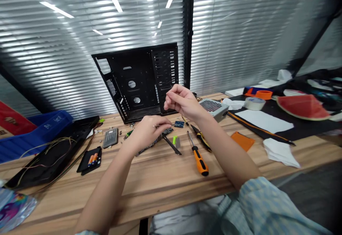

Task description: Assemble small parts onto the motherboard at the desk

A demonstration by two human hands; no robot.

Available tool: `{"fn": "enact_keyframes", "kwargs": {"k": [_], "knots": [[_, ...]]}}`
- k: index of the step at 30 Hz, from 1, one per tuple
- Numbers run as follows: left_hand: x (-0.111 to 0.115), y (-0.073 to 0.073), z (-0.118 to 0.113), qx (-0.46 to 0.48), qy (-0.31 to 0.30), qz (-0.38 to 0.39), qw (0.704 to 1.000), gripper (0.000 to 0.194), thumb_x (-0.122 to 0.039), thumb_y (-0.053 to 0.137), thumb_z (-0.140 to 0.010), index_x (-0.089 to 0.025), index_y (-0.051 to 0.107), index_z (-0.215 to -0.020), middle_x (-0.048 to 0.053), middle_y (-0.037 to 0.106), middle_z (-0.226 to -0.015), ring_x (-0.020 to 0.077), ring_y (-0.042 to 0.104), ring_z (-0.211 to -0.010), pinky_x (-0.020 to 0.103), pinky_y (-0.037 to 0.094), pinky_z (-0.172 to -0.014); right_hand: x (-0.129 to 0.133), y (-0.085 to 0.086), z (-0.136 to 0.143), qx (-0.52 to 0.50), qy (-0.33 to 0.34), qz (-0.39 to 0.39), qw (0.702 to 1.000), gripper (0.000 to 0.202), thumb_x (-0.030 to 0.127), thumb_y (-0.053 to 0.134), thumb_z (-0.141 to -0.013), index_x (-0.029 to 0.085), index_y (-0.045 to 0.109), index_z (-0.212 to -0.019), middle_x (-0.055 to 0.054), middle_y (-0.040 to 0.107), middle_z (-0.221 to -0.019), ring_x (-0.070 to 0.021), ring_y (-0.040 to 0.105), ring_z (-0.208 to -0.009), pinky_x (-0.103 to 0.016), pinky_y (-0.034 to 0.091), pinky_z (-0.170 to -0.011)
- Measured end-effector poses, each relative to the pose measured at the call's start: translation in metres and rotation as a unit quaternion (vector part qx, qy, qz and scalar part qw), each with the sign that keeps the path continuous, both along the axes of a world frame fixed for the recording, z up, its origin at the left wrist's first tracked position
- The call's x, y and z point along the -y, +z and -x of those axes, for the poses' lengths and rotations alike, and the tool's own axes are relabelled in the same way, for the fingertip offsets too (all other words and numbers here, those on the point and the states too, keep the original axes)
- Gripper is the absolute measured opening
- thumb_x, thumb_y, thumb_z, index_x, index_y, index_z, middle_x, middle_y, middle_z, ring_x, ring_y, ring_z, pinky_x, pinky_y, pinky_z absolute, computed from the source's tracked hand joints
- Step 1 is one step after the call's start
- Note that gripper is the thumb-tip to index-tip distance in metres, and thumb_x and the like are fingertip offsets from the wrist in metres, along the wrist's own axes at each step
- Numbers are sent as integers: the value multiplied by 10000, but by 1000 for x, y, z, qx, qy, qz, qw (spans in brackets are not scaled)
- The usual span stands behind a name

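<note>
sleeve: a checked light-blue cuff [269, 199] is seen closest, pushed up the forearm behind the right hand [183, 103].
right grip: thumb and fingers are pinched together, raised before the computer case [139, 82]; whether anything small is held cannot be told.
left grip: the left hand [151, 130] is lowered over the circuit board [153, 144], fingers bent; its grasp is hidden, so its state cannot be told.
board: partly covered by the left hand, with a slim black tool [171, 145] laid at its near right side.
screwdriver: an orange-and-black screwdriver [199, 158] is laid below the right hand, beside pliers [204, 140].
right of the grips: a grey vented box [219, 112], an orange pouch [242, 141] and a watermelon slice [303, 106] are seen.
left of the grips: a grey rectangular unit [110, 137] is set beyond a black tray [84, 161] of orange batteries [93, 159].
</note>
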State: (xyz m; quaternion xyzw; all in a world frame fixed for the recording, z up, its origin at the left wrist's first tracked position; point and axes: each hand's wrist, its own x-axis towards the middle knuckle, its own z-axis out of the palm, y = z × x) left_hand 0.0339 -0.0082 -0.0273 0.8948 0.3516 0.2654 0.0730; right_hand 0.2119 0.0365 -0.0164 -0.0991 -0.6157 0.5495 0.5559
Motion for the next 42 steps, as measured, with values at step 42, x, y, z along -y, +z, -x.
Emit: {"fn": "enact_keyframes", "kwargs": {"k": [42], "knots": [[-13,-4,13,-153,163,-189,956,254,-262,468,-930,-252,721,-954,36,660,-820,154,617,-697,233,365,-538,25,10,-14,172,54,-56,982,251,387,687,-822,173,554,-811,-12,708,-770,-33,438,-410,-167,307,-370]]}}
